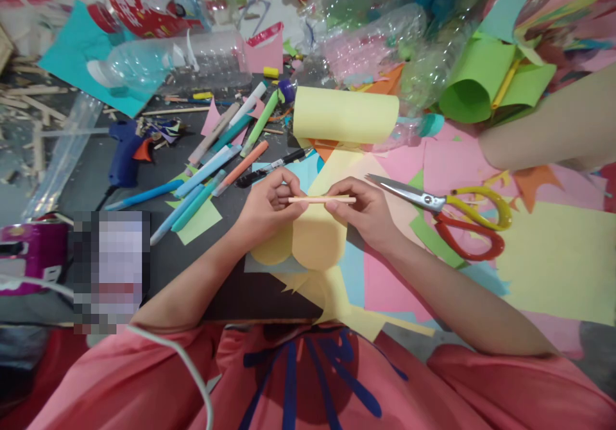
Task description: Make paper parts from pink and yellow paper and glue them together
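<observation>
Between both hands, level above the paper, is a short, thin, pale peach stick-like piece; whether it is rolled paper or wood I cannot tell. My left hand pinches its left end with thumb and curled fingers. The right end is pinched by my right hand in the same way. Below them lie pale orange paper pieces with rounded ends on blue and yellow sheets. To the right of my right hand, scissors with yellow and red handles lie slightly open. A pale yellow paper tube lies beyond the hands.
Several markers and a blue glue gun lie to the left, near a phone with a blurred screen. Plastic bottles crowd the back. Coloured sheets cover the right side, where another person's arm reaches in.
</observation>
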A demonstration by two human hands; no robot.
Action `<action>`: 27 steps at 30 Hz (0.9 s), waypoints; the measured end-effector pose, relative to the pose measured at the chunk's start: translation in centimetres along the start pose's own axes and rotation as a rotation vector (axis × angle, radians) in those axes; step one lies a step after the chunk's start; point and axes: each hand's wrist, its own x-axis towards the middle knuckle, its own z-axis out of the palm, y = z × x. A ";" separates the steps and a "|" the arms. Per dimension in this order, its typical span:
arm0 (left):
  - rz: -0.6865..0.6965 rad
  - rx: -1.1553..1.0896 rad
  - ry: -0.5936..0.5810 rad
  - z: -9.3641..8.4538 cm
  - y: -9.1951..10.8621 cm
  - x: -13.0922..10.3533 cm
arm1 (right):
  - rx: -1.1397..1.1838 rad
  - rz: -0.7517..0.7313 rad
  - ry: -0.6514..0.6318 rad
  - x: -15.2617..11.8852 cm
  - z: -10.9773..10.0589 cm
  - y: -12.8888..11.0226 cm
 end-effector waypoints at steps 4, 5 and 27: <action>-0.012 0.000 -0.046 -0.2 0.0 0.1 | -0.044 -0.021 0.003 -0.1 -0.1 0.2; -0.021 0.015 -0.060 -0.2 0.1 0.2 | -0.047 -0.021 -0.004 -0.1 0.0 0.2; 0.003 0.152 -0.131 -0.3 0.7 -0.1 | 0.028 -0.048 -0.046 -0.1 0.1 -0.2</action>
